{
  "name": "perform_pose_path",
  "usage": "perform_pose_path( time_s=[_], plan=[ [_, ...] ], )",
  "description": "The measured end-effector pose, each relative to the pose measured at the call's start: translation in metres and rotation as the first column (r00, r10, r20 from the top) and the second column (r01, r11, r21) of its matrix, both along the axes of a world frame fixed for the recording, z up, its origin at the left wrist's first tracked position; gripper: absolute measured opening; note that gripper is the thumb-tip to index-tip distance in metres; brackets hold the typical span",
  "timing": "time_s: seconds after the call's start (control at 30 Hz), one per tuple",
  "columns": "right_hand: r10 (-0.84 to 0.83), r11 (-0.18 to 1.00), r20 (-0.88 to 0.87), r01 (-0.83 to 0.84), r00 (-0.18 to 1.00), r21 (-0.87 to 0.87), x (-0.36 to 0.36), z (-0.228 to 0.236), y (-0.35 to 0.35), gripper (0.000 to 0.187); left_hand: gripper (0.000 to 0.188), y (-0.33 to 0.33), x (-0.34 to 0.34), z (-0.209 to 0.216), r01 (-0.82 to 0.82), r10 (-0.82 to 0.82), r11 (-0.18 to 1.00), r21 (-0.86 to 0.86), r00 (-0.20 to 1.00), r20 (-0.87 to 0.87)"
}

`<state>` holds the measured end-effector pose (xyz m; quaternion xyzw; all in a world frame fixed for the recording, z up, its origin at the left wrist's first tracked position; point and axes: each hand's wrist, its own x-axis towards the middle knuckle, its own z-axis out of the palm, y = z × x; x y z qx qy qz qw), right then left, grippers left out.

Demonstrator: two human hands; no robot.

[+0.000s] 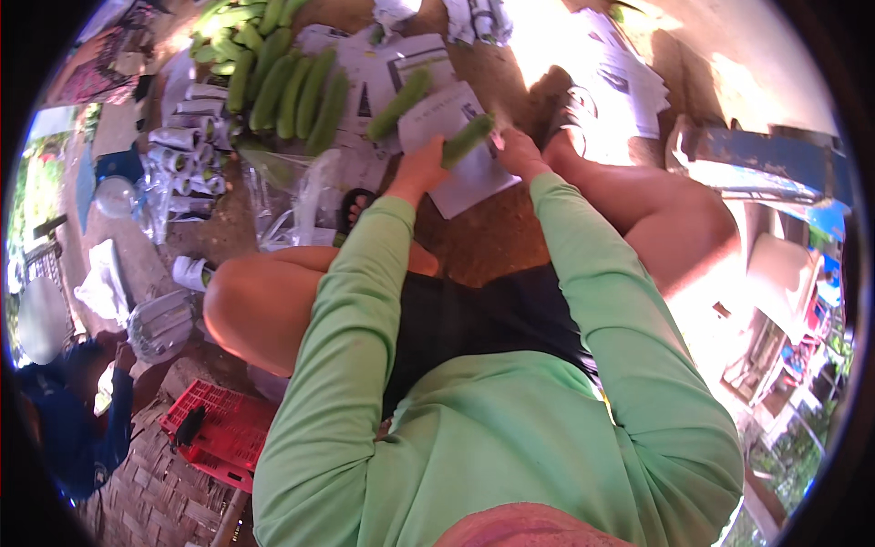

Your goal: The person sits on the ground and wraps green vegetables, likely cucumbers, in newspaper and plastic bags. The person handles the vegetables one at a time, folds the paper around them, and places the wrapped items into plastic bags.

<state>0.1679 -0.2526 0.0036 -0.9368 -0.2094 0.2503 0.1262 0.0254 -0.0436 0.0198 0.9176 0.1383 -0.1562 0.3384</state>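
Note:
A long green cucumber [468, 139] lies slantwise over a printed paper sheet [474, 193] in front of me. My left hand [423, 168] is closed round the cucumber's lower left end, at the sheet's left edge. On the other side, my right hand [521, 153] is closed at the sheet's right edge, beside the cucumber's upper tip; its fingertips are small and partly hidden. A second cucumber [399, 105] rests on the papers just beyond my left hand. Farther left lies a row of similar loose cucumbers [293, 96].
Paper-wrapped bundles [187, 159] are stacked at the left, near a clear plastic bag [287, 196]. More paper sheets [615, 77] lie at the far right. A red plastic crate [219, 428] stands behind me at left, near another person in a blue sleeve [114, 428].

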Motion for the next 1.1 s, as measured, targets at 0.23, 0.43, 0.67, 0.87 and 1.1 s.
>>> perform_pose_path(
  time_s=[0.23,0.43,0.67,0.87,1.1],
  plan=[
    [0.420,0.906,0.319,-0.415,0.850,-0.085,-0.007,0.084,0.048,0.046,0.068,0.010,0.008,-0.012,0.077,-0.077,0.997,0.015,0.997,0.014],
    [0.681,0.716,0.182,-0.595,0.709,-0.364,-0.030,0.030,0.057,0.032,0.053,-0.004,0.001,0.002,0.161,-0.199,0.937,0.309,0.975,0.096],
    [0.564,0.803,-0.019,-0.554,0.826,-0.220,0.001,0.000,0.062,0.030,0.029,-0.044,-0.042,0.014,0.442,-0.599,0.776,0.450,0.739,0.309],
    [0.568,0.751,-0.156,-0.586,0.808,-0.304,0.001,0.026,0.087,0.035,0.047,-0.048,-0.086,0.008,0.381,-0.378,0.878,0.288,0.923,-0.069],
    [0.579,0.743,-0.166,-0.600,0.799,-0.297,0.008,0.028,0.088,0.033,0.042,-0.055,-0.091,-0.018,0.350,-0.402,0.864,0.363,0.912,0.078]
  ],
)
